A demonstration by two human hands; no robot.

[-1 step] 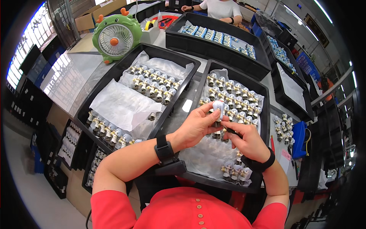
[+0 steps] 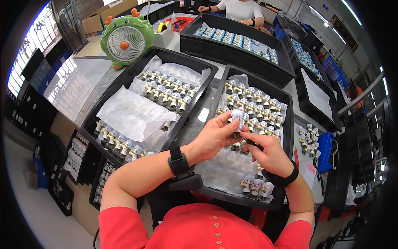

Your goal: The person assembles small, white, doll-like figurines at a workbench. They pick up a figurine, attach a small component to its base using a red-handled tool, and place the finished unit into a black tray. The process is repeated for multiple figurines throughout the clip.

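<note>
My left hand [image 2: 213, 139] is closed around a small figurine [image 2: 237, 117] with pale lilac-grey hair, its head up between thumb and fingers. Close against it, my right hand [image 2: 268, 151] grips a slim black-handled tool [image 2: 253, 144]; the tip is hidden near the figurine's lower part, and its kind cannot be made out. Both hands are above a black tray [image 2: 289, 103] lined with white sheet. Rows of similar figurines [image 2: 259, 110] fill its far part, and a few more figurines [image 2: 256, 187] lie in its near right corner.
Left of it, another black tray [image 2: 92, 120] holds figurines under white sheets. A green fan [image 2: 126, 41] stands behind. Trays of blue figurines [image 2: 238, 39] are farther back, where another person [image 2: 242, 9] works. Loose figurines [image 2: 307, 139] and a blue box [image 2: 326, 151] lie to the right.
</note>
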